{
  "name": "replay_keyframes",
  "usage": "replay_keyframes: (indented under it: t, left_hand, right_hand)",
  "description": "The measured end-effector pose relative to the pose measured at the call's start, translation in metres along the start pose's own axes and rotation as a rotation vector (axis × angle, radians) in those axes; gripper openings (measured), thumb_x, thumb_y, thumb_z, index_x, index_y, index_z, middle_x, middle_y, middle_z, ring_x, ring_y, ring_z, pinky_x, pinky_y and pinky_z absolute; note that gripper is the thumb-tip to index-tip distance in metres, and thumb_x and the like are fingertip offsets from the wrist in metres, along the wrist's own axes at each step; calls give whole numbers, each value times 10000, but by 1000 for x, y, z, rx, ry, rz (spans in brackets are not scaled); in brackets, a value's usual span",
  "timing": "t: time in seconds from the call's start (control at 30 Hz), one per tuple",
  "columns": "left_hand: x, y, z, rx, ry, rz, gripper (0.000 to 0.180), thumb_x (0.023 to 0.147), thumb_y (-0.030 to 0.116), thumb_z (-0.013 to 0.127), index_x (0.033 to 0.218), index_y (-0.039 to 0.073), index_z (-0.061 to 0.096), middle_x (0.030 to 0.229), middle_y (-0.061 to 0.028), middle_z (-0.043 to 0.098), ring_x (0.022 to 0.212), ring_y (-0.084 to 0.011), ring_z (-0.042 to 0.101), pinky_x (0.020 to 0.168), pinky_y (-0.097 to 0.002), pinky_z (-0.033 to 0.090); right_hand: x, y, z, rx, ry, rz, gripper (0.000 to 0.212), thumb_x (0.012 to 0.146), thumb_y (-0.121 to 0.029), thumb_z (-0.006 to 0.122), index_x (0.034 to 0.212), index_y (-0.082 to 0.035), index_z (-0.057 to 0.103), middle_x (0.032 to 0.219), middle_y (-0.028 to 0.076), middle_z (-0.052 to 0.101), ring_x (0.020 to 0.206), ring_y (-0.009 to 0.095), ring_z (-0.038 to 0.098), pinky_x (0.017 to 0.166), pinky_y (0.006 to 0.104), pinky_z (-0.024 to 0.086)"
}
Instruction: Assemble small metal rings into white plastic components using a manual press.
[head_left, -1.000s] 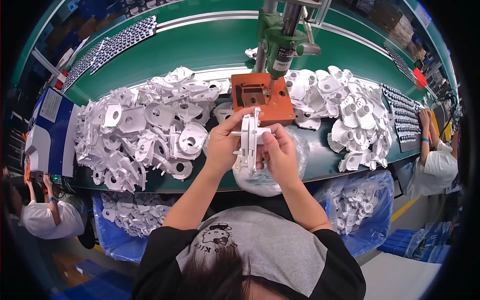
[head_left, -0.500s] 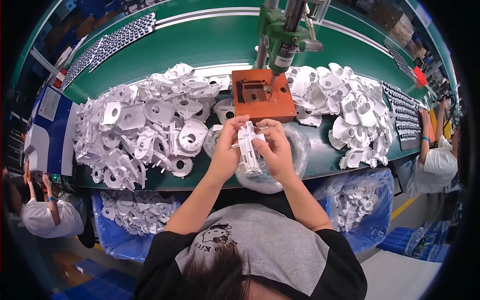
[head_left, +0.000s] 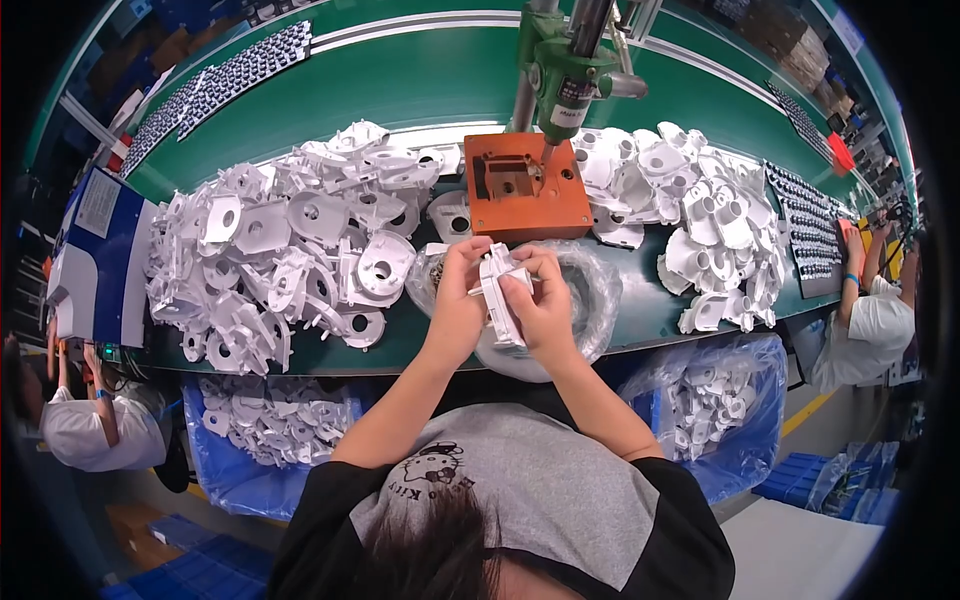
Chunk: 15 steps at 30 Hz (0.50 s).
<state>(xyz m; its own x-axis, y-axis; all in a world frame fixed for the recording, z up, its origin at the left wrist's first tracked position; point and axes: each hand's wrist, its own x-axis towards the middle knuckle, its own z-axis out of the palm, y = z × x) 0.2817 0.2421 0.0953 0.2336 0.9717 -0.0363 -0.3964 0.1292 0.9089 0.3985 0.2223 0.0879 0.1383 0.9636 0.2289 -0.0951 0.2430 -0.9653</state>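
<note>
Between my hands is a white moulded plastic part (head_left: 501, 300), held upright in front of my chest. My left hand (head_left: 461, 300) closes on its left side, fingers at the top. My right hand (head_left: 541, 303) grips the right side, thumb pressed on its face. Just beyond my fingertips stands an orange fixture block (head_left: 535, 215) with a recessed pocket, under a green press (head_left: 565, 85) whose rod reaches down to the block. A bowl wrapped in clear plastic (head_left: 593, 300) sits beneath my hands, its contents mostly hidden.
Large heaps of white plastic parts lie left (head_left: 265, 235) and right (head_left: 715, 225) of the block. Blue lined bins (head_left: 235, 490) with more parts stand below the bench edge. A blue-and-white machine (head_left: 100, 270) is far left; trays of small dark pieces (head_left: 812, 240) lie right. Other people work at both sides.
The white part has turned slightly in my hands, and my fingers have shifted a little on it. The press and heaps look the same.
</note>
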Motion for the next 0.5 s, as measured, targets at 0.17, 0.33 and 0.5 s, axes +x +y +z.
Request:
replay_keyframes:
  t: [0.17, 0.33, 0.5]
  left_hand:
    - [-5, 8, 0, 69, 42, 195, 372, 840, 39, 583, 1175, 30, 422, 1274, -121, 417, 1210, -214, 389, 987, -329, 342]
    - [-14, 20, 9, 733, -22, 463, 203, 825, 173, 634, 913, 19, 535, 1221, -174, 473, 1144, -302, 451, 958, -375, 354]
    - [20, 33, -7, 805, -20, 441, 197, 868, 157, 564, 794, -26, 554, 1109, -163, 558, 1050, -300, 503, 908, -359, 388]
  right_hand:
    - [20, -13, -14, 267, 192, -52, 320, 761, -22, 699, 925, -53, 426, 1155, 90, 414, 973, 155, 527, 827, 269, 456]
    - [17, -5, -27, 40, 222, -157, 365, 757, -61, 709, 992, -31, 432, 1199, 95, 360, 945, 122, 476, 818, 275, 444]
    - [1, -14, -41, 156, 165, -188, 305, 850, -42, 572, 1118, -21, 426, 1249, 120, 344, 969, 164, 531, 747, 267, 489]
